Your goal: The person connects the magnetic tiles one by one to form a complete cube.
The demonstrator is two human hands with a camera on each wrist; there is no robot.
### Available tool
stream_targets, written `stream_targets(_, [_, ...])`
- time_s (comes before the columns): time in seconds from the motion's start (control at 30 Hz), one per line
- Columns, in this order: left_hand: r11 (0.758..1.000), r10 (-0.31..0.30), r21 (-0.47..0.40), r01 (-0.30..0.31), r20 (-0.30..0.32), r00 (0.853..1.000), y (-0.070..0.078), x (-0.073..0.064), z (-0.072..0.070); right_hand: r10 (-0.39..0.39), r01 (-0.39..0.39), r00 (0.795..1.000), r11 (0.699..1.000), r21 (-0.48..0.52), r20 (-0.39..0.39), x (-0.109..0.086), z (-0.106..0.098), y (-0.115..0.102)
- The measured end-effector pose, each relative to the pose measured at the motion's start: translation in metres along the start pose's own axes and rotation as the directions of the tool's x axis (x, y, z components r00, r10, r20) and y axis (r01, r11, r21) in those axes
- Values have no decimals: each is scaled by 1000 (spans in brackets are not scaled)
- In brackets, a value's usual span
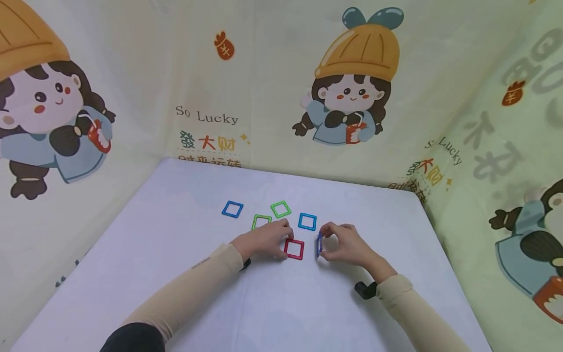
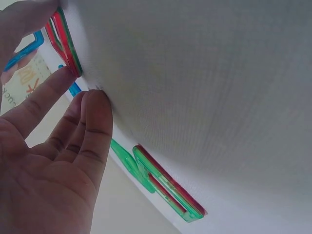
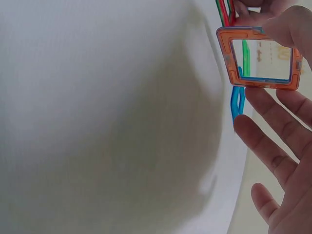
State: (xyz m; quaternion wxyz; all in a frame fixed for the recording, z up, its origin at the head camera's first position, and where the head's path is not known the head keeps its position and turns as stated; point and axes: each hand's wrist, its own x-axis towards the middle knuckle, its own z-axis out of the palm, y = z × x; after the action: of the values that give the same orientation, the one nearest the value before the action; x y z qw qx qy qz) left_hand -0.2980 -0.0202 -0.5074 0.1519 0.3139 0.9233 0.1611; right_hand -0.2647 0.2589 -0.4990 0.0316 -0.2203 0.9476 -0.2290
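My left hand [image 1: 268, 239] holds a red square frame tile [image 1: 302, 250] by its edges, thumb and forefinger at opposite sides, as it lies on the white table. In the left wrist view that red tile [image 2: 59, 36] shows a green layer on its table side; the other fingers touch the tabletop. To the right, my right hand [image 1: 349, 247] pinches a square frame tile [image 1: 318, 246] on edge between thumb and fingertips. It looks blue in the head view, but the right wrist view shows an orange face on this tile [image 3: 228, 59]. The two tiles are apart.
Behind the hands lie a green tile [image 1: 277, 203] and a blue tile [image 1: 315, 223]. Another green tile [image 1: 262, 215] is partly hidden behind the left hand. A second blue tile [image 1: 230, 215] lies farther left. Printed cloth [image 1: 272, 98] hangs around the table's back and sides.
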Motion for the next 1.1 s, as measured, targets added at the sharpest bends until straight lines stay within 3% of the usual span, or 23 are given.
stream_targets(0.3, [1000, 4, 3, -4, 8, 1000, 1, -5, -1, 1, -1, 999, 1000, 2, 46, 2, 8, -16])
stream_targets(0.7, [999, 48, 4, -48, 5, 999, -3, -12, 2, -27, 27, 1000, 998, -61, -1, 2, 21, -33])
stream_targets(1.1, [999, 42, 4, -42, 4, 999, 0, -15, 2, 4, -3, 1000, 998, -57, 10, -1, 22, -40])
